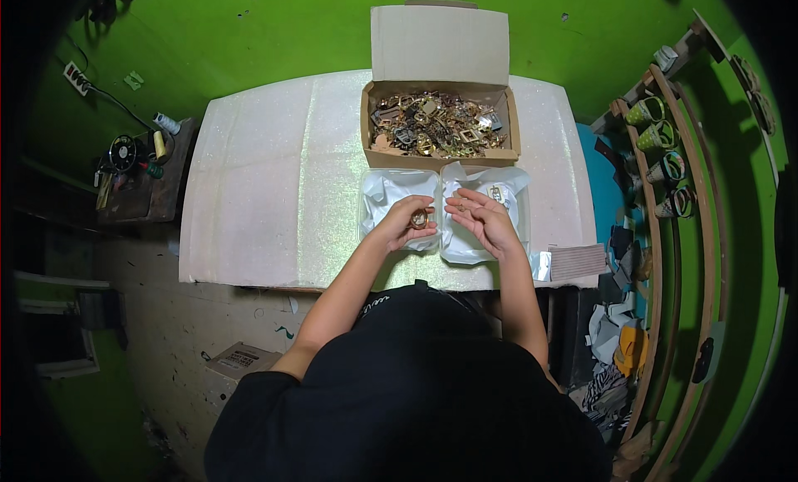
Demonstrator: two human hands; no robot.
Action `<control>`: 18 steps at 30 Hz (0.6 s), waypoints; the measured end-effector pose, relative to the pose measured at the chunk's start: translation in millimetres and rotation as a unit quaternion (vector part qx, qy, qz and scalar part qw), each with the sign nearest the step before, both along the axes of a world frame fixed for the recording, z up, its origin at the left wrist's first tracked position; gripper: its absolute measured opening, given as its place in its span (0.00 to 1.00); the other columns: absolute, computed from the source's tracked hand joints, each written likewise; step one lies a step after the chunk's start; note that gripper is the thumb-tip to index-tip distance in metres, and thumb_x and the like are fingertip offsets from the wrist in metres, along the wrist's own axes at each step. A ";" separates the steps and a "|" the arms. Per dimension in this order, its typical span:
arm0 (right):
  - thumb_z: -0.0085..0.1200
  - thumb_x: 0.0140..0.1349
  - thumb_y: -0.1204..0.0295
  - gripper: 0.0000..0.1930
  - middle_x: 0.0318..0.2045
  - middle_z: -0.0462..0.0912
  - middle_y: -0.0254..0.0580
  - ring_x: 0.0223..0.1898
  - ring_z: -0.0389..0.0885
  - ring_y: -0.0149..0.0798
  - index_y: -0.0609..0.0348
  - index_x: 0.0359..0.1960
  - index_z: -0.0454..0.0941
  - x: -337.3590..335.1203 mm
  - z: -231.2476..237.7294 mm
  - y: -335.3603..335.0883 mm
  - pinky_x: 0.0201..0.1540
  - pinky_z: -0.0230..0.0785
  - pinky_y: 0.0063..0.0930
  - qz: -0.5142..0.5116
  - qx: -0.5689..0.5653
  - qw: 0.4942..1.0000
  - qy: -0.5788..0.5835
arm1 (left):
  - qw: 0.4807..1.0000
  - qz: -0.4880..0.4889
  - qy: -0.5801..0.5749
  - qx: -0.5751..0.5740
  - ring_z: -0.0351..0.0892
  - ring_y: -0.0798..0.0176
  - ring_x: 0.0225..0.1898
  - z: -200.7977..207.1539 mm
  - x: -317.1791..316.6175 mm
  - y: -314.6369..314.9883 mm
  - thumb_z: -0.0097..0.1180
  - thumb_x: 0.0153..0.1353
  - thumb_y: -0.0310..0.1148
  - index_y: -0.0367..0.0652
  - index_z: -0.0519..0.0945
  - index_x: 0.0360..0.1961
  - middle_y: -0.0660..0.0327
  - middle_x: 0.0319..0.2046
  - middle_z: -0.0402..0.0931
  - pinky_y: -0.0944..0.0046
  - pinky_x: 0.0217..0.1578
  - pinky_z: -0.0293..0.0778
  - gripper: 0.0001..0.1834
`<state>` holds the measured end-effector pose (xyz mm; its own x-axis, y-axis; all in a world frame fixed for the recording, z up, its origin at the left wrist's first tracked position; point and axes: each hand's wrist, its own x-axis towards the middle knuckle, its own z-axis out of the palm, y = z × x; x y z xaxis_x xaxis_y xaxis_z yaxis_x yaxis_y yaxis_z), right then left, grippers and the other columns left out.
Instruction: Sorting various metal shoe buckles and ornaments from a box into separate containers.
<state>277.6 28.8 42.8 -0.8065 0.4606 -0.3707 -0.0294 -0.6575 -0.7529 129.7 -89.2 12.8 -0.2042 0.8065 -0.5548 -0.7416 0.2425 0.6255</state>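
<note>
The left hand [405,222] grasps a round, gold-coloured metal ring-shaped piece [419,219] between thumb and fingers, above the left of two clear plastic trays lined with white sheeting. The right hand [485,222] is cupped loosely, fingers extended, over the neighbouring tray — whether it grips anything small, I cannot tell. In that right-hand tray [519,241], a few shiny metal pieces [499,195] lie beyond the fingers; the left-hand tray [369,197] stands just beside it. Behind both trays, a brown, rectangular cardboard box [399,160] stands with its lid raised, heaped with mixed gold- and silver-toned metal fittings [440,124] — all on a pale, shimmering cloth-like table covering [249,182].
</note>
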 end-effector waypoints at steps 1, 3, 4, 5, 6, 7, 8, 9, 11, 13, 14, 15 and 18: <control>0.34 0.56 0.84 0.18 0.44 0.69 0.60 0.46 0.72 0.45 0.75 0.49 0.58 -2.0 0.4 -1.1 0.48 0.66 0.27 0.003 0.000 1.000 0.001 | 1.000 0.003 0.001 0.000 0.75 0.63 0.28 -2.6 -5.3 -3.2 0.47 0.53 0.33 0.40 0.69 0.38 0.60 0.27 0.70 0.65 0.31 0.76 0.12; 0.38 0.57 0.81 0.16 0.43 0.70 0.57 0.43 0.74 0.43 0.75 0.48 0.60 -7.3 1.7 -3.4 0.46 0.68 0.26 0.006 0.052 0.998 -0.033 | 0.994 0.011 -0.106 0.026 0.77 0.58 0.29 -7.9 -17.7 -10.7 0.45 0.54 0.34 0.38 0.70 0.37 0.54 0.33 0.72 0.63 0.31 0.78 0.12; 0.38 0.57 0.81 0.16 0.43 0.70 0.57 0.43 0.74 0.43 0.75 0.48 0.60 -11.4 -1.2 -3.3 0.46 0.68 0.26 0.009 0.051 0.998 -0.032 | 0.988 0.025 -0.142 0.054 0.77 0.54 0.28 -7.9 -24.2 -14.3 0.45 0.54 0.34 0.37 0.69 0.36 0.52 0.29 0.74 0.61 0.29 0.79 0.12; 0.40 0.57 0.80 0.15 0.41 0.72 0.55 0.41 0.75 0.42 0.75 0.46 0.62 -16.2 -6.7 -2.7 0.44 0.70 0.25 0.003 0.085 0.995 -0.048 | 0.988 0.028 -0.141 0.053 0.77 0.54 0.28 -7.9 -30.4 -18.5 0.45 0.54 0.34 0.37 0.69 0.36 0.52 0.29 0.74 0.61 0.29 0.79 0.12; 0.42 0.57 0.79 0.14 0.39 0.73 0.52 0.39 0.77 0.41 0.75 0.44 0.64 -19.7 -12.0 -1.6 0.42 0.71 0.24 -0.003 0.119 0.991 -0.066 | 0.987 0.060 -0.135 0.059 0.77 0.54 0.29 0.4 -34.2 -22.7 0.46 0.54 0.34 0.36 0.69 0.35 0.53 0.29 0.73 0.61 0.30 0.78 0.12; 0.42 0.57 0.79 0.14 0.39 0.73 0.52 0.39 0.77 0.41 0.75 0.44 0.64 -23.3 -15.7 0.2 0.42 0.71 0.24 -0.001 0.118 0.991 -0.066 | 0.985 0.090 -0.129 0.065 0.76 0.53 0.30 8.9 -38.3 -26.1 0.46 0.54 0.35 0.35 0.68 0.35 0.54 0.28 0.72 0.61 0.30 0.78 0.13; 0.43 0.57 0.78 0.12 0.35 0.75 0.49 0.36 0.77 0.38 0.73 0.42 0.66 -26.9 -19.0 2.4 0.38 0.71 0.22 -0.003 0.143 0.986 -0.091 | 0.982 0.111 -0.133 0.079 0.76 0.50 0.33 16.8 -42.6 -28.6 0.45 0.54 0.32 0.34 0.68 0.34 0.54 0.26 0.71 0.62 0.31 0.79 0.11; 0.44 0.57 0.76 0.11 0.32 0.76 0.46 0.33 0.78 0.35 0.71 0.40 0.68 -31.1 -21.3 3.9 0.33 0.71 0.21 -0.006 0.167 0.979 -0.117 | 0.982 0.113 -0.134 0.077 0.76 0.50 0.33 18.7 -47.8 -31.6 0.45 0.54 0.32 0.34 0.68 0.34 0.54 0.26 0.71 0.62 0.31 0.79 0.11; 0.45 0.57 0.75 0.11 0.30 0.77 0.44 0.30 0.78 0.33 0.70 0.39 0.69 -39.3 -25.2 7.2 0.30 0.69 0.19 0.020 0.202 0.969 -0.138 | 0.980 0.129 -0.107 0.111 0.76 0.50 0.34 20.5 -57.4 -36.5 0.43 0.55 0.29 0.34 0.68 0.33 0.55 0.26 0.71 0.62 0.32 0.79 0.08; 0.46 0.57 0.74 0.10 0.28 0.77 0.43 0.27 0.77 0.30 0.68 0.38 0.70 -46.6 -25.4 10.0 0.26 0.67 0.17 0.047 0.237 0.957 -0.160 | 0.982 0.137 -0.089 0.098 0.76 0.52 0.35 21.0 -63.6 -38.7 0.42 0.56 0.28 0.36 0.67 0.33 0.56 0.27 0.71 0.64 0.31 0.79 0.07; 0.47 0.57 0.73 0.10 0.27 0.77 0.42 0.25 0.76 0.29 0.67 0.38 0.71 -50.0 -25.3 10.7 0.25 0.66 0.16 0.053 0.236 0.959 -0.151 | 0.984 0.142 -0.060 0.086 0.76 0.53 0.35 20.0 -65.5 -38.8 0.42 0.57 0.29 0.36 0.67 0.33 0.56 0.28 0.71 0.64 0.31 0.79 0.07; 0.47 0.56 0.72 0.10 0.27 0.77 0.41 0.24 0.75 0.27 0.66 0.37 0.71 -52.3 -24.7 11.5 0.24 0.64 0.15 0.058 0.235 0.960 -0.142 | 0.986 0.147 -0.030 0.075 0.76 0.54 0.35 19.8 -66.2 -38.5 0.42 0.57 0.29 0.36 0.67 0.33 0.57 0.28 0.71 0.65 0.31 0.79 0.07; 0.46 0.56 0.73 0.09 0.26 0.77 0.40 0.24 0.74 0.27 0.66 0.35 0.71 -47.5 -22.4 21.0 0.24 0.65 0.16 0.033 0.221 0.966 -0.131 | 0.987 0.146 -0.034 0.056 0.75 0.60 0.31 24.2 -59.3 -34.2 0.43 0.58 0.30 0.39 0.67 0.34 0.60 0.27 0.70 0.69 0.24 0.75 0.06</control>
